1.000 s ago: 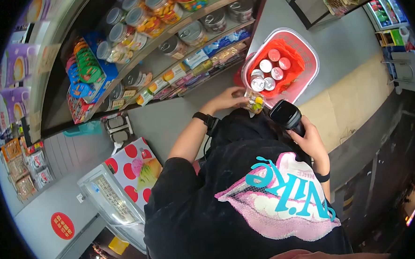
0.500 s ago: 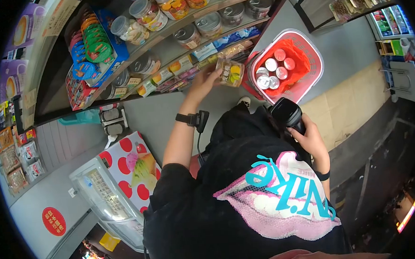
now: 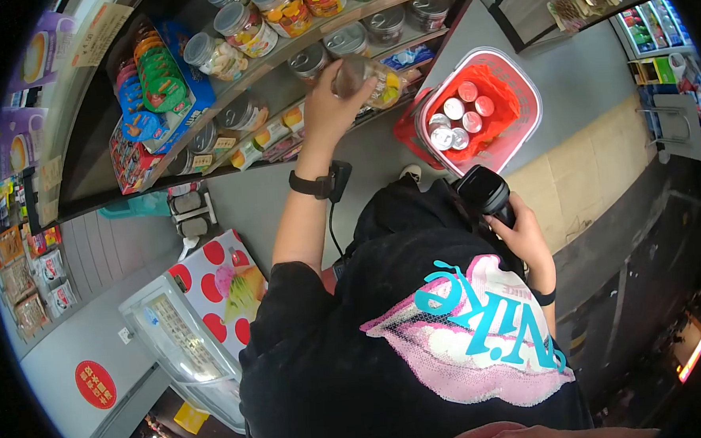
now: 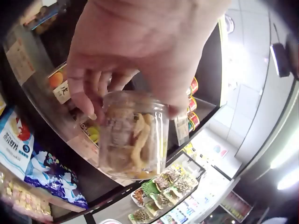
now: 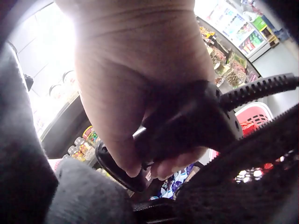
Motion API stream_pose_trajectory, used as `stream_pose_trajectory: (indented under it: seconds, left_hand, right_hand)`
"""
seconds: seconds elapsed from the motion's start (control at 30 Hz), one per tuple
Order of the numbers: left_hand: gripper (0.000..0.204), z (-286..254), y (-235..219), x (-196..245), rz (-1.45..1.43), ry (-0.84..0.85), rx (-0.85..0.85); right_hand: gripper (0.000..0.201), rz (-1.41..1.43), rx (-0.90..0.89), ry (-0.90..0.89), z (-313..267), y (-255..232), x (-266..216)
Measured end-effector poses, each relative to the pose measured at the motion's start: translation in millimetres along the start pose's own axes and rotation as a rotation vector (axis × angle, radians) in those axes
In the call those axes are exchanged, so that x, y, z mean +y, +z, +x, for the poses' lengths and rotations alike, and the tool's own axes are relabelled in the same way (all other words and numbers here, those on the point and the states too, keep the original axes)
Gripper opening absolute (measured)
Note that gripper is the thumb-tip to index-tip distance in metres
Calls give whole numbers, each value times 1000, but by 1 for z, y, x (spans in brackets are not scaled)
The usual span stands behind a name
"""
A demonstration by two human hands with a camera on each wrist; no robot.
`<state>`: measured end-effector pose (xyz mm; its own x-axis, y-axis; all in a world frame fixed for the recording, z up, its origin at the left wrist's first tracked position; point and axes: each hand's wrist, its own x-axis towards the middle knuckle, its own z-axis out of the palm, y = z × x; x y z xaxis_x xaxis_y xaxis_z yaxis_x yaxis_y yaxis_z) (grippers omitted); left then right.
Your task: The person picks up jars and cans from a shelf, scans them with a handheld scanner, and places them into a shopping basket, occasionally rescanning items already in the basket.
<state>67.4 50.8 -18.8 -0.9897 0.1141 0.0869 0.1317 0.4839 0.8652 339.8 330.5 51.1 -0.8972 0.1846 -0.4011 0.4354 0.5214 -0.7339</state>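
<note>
My left hand (image 3: 331,113) is raised at the shelf and grips a clear plastic jar (image 3: 385,90) by its lid end. In the left wrist view, thumb and fingers curl round the top of this jar (image 4: 133,135), and pale yellow strips of food show through its wall. Down by my body, my right hand (image 3: 527,237) holds a black handheld barcode scanner (image 3: 482,190) by its handle. The right wrist view shows fingers wrapped round the scanner's dark handle (image 5: 187,123), with a coiled cable (image 5: 261,88) leaving its end.
A pink and white basket (image 3: 532,122) on the floor holds several cans (image 3: 468,92) on a red bag. Shelves (image 3: 279,60) of lidded jars (image 3: 245,30) and packets stand ahead on the left. A chest freezer (image 3: 153,309) is at the lower left.
My left hand has carried the jar from beside the basket and scanner up and leftward to the shelf, and its grip now covers the lid. My right hand keeps the scanner in nearly the same place.
</note>
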Motion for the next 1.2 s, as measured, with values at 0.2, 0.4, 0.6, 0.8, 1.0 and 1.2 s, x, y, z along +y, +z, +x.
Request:
stream_pose_trajectory:
  seconds: [0.2, 0.4, 0.6, 0.8, 1.0, 1.2]
  left_hand:
    - [80, 5, 5, 32, 356, 211, 154]
    - [80, 24, 20, 23, 634, 447, 223]
    - [79, 51, 24, 14, 837, 596, 358]
    - [68, 68, 21, -4, 900, 528, 370]
    - [76, 69, 22, -9, 881, 316, 156]
    - [47, 44, 36, 1, 706, 542, 296]
  right_hand:
    - [35, -10, 0, 8, -2, -1, -5]
    - [35, -11, 1, 0, -2, 0, -4]
    - [36, -7, -11, 10, -3, -1, -2]
    - [37, -8, -4, 10, -4, -4, 0]
    - [36, 2, -8, 5, -3, -9, 8]
    - [35, 46, 5, 11, -3, -13, 19]
